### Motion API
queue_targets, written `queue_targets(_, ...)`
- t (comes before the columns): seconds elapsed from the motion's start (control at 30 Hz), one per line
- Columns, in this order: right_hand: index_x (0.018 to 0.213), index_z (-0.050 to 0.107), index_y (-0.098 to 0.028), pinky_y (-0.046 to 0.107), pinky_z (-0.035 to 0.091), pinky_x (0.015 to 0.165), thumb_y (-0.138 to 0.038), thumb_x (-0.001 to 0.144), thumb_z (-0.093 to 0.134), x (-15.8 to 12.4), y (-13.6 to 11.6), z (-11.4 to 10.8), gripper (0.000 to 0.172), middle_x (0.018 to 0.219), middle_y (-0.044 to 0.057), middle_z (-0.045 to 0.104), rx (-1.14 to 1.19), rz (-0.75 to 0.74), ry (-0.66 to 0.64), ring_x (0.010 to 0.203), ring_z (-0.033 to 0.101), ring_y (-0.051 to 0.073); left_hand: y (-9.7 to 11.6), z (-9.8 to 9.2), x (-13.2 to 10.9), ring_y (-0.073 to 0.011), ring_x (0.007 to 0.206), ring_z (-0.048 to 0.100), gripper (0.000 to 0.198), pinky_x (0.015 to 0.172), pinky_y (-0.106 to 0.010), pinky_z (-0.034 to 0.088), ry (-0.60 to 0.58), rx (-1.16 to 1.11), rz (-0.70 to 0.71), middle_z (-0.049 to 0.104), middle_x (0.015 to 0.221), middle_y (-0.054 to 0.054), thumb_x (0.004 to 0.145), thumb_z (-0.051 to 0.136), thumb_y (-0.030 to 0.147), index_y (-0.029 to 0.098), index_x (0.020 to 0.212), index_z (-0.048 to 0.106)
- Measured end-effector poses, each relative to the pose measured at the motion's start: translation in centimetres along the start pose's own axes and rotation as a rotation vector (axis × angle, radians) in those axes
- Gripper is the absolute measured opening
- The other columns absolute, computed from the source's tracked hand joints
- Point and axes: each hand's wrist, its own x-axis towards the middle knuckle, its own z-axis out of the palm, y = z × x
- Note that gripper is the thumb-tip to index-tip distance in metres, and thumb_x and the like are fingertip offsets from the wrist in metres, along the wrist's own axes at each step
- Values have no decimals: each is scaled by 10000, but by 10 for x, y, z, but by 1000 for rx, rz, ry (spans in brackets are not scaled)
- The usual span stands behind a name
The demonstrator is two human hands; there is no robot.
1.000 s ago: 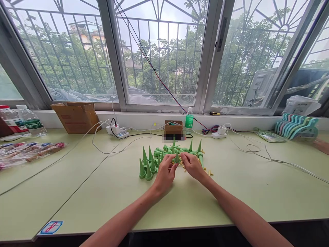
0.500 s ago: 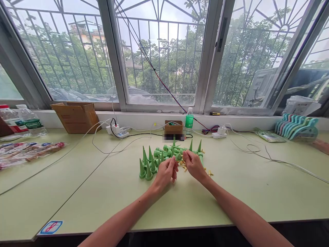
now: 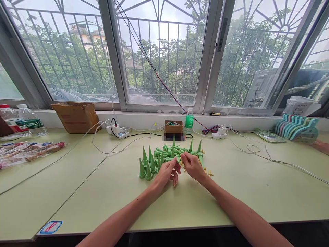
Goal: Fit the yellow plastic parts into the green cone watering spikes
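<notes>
A heap of green plastic cone-shaped spikes (image 3: 164,155) lies mid-table, several standing upright on its left side (image 3: 147,168). Small yellow pieces (image 3: 208,172) are scattered beside the heap. My left hand (image 3: 166,173) pinches a green spike lying sideways at the heap's near edge, the other fingers hanging loose. My right hand (image 3: 193,166) is closed in a pinch right beside it, fingertips meeting the same spike; what it holds is too small to name.
A cardboard box (image 3: 76,116), a power strip (image 3: 117,130) with cables, a small brown box (image 3: 173,127) and a green-label bottle (image 3: 189,120) line the window sill side. Water bottles (image 3: 31,120) and packets (image 3: 28,151) lie left, coloured clips (image 3: 296,126) right.
The green spike has gone from upright between my fingers to lying sideways. Both hands lifted slightly, then settled back near the heap's front edge.
</notes>
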Motion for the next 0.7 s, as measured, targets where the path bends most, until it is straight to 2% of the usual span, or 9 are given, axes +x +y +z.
queue_targets(0.27, 656, 337, -214, 255, 268, 503, -419, 985, 393, -1, 0, -1, 391, 580, -43, 381, 0, -9, -5, 522, 339, 114, 1, -1, -3, -74, 451, 522, 464, 379, -211, 422, -2, 41, 46, 612, 860, -47, 862, 526, 607, 148, 869, 590)
queue_targets(0.5, 643, 334, -213, 262, 259, 503, -428, 985, 382, 0, 2, -1, 407, 559, -42, 381, -36, 2, 4, 511, 343, 115, 0, -1, -3, -107, 388, 487, 396, 379, -212, 415, 5, 186, 74, 494, 506, 46, 858, 556, 574, 181, 826, 525)
queue_targets(0.6, 644, 332, -212, 264, 263, 507, -438, 987, 374, 0, 1, -1, 413, 562, -40, 376, -37, -7, 7, 517, 339, 117, 2, 0, -4, -112, 366, 464, 378, 367, -212, 384, 25, 259, 109, 469, 458, 62, 845, 579, 563, 195, 826, 495)
queue_targets(0.7, 643, 335, -211, 266, 270, 511, -444, 989, 366, 0, -1, -1, 418, 566, -38, 374, -34, -11, 7, 522, 339, 120, 2, 1, -5, -103, 387, 469, 361, 380, -207, 373, 57, 318, 147, 499, 504, 54, 847, 585, 545, 194, 849, 500)
